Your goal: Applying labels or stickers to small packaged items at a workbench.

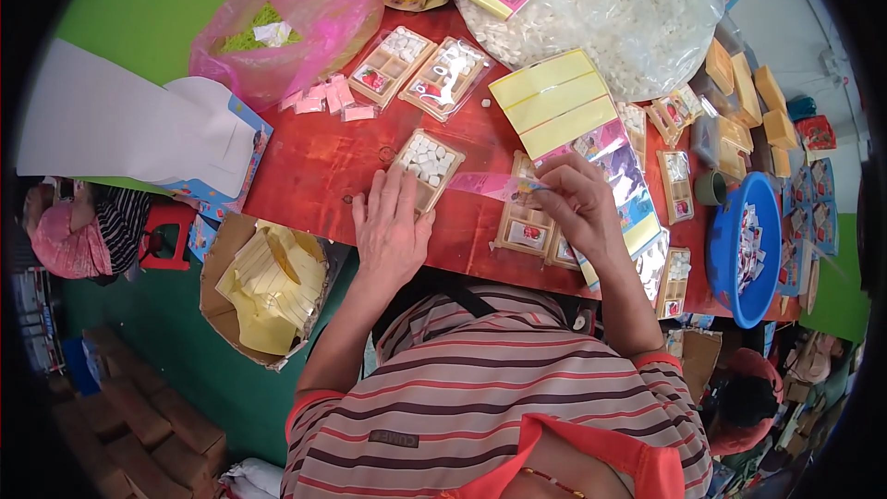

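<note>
My left hand [390, 226] lies with its fingers stretched out along the near left edge of a small tan compartment tray [450, 177]. White cube-like pieces [430, 155] fill much of that tray. In a pinch, my right hand [587, 208] holds one end of a pink printed strip [476, 185], which reaches left toward the tray. Below the right fingers sits another tan tray [527, 214] with a strawberry picture in one compartment. A yellow-backed sheet of printed strips [559, 97] slants past the right hand, partly covering other trays.
Two more trays [448, 77] and small pink packets [333, 92] lie farther back. Behind are a pink bag [319, 14] and a large clear bag of white pieces [628, 18]. A blue basin [739, 254] stands right; a cardboard box [214, 291] with yellow paper sits lower left.
</note>
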The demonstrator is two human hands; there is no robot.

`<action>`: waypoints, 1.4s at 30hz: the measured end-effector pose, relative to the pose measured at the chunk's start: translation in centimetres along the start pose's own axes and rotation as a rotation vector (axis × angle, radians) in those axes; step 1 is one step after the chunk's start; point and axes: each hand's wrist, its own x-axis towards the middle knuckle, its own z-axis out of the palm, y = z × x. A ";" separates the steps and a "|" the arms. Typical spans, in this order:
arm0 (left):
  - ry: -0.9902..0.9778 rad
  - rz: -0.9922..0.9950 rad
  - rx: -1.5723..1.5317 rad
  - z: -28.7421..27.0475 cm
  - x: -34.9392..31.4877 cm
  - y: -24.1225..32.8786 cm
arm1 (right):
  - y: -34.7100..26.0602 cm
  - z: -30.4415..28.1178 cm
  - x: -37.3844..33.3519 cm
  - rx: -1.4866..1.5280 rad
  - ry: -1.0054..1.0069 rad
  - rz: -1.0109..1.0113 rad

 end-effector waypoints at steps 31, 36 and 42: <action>0.257 0.083 0.005 1.0 -1.0 -1.3 | -0.8 13.9 5.7 0.487 -0.123 0.405; 0.294 0.114 -0.039 1.3 -1.2 -1.8 | -1.0 14.4 5.5 0.419 -0.155 0.414; 0.291 0.130 -0.064 1.3 -1.4 -2.0 | -1.4 14.3 5.8 0.337 -0.189 0.431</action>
